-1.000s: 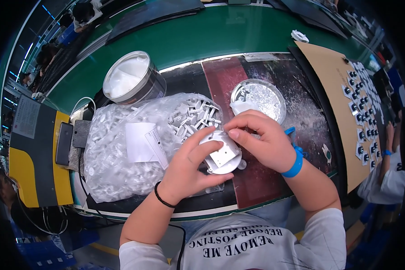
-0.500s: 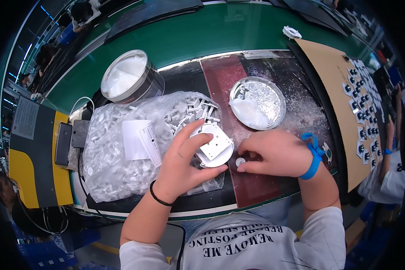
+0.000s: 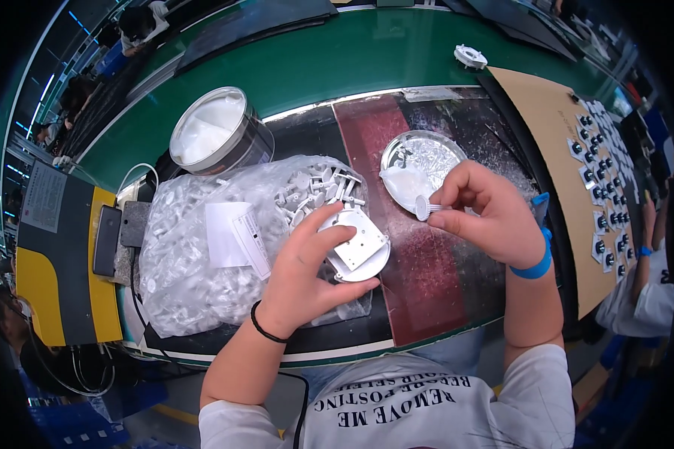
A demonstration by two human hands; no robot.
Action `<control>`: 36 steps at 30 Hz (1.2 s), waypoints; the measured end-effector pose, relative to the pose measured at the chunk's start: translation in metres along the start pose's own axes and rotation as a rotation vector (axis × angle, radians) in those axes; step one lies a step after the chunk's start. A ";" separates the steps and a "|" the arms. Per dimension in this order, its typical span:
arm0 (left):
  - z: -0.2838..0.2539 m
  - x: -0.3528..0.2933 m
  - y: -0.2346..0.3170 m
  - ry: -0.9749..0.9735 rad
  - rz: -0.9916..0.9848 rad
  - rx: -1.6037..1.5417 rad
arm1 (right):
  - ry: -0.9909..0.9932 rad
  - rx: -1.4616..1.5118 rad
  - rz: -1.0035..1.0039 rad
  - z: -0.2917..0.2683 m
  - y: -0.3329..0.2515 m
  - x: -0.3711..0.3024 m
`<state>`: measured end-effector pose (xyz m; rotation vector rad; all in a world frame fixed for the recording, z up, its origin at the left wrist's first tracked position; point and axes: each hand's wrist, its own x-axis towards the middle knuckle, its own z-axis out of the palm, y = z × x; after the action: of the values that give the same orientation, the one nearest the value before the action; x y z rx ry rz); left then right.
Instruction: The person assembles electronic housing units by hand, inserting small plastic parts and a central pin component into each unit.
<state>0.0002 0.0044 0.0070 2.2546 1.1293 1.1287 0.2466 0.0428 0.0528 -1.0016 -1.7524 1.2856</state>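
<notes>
My left hand is closed on a round white plastic housing with a square plate on its top, gripping it by the edge above the worktable. Between the thumb and fingers of my right hand is a small white plastic part with a disc head and thin stem. It is at the near right rim of a shallow metal dish, which contains a lump of white paste; whether they touch I cannot tell. Beside my left hand, a clear plastic bag lies open, full of similar small white parts.
An open can of white paste stands tilted behind the bag. The green conveyor carries a white ring-shaped part. Cardboard with rows of black-and-white parts lies right. A yellow-and-grey machine stands left; a person works far right.
My right hand has moved away from me to the dish, carrying the small white part. The ring-shaped part on the conveyor has shifted left. My left hand has hardly moved.
</notes>
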 end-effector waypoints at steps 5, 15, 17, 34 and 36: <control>0.000 0.000 0.004 -0.042 0.039 -0.068 | 0.082 0.075 -0.119 0.016 0.006 0.002; 0.002 -0.001 0.001 -0.035 0.070 -0.087 | 0.088 -0.303 -0.186 0.022 -0.003 0.001; 0.003 -0.001 0.003 -0.043 0.085 -0.079 | 0.102 -0.309 -0.195 0.023 0.004 0.002; 0.008 -0.003 0.009 -0.146 0.150 -0.188 | -0.057 0.257 0.024 0.047 0.016 0.001; 0.009 -0.004 0.007 -0.149 0.155 -0.204 | -0.077 0.441 0.091 0.050 0.013 0.001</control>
<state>0.0094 -0.0030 0.0045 2.2524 0.7576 1.0599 0.2042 0.0263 0.0291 -0.7895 -1.3984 1.6942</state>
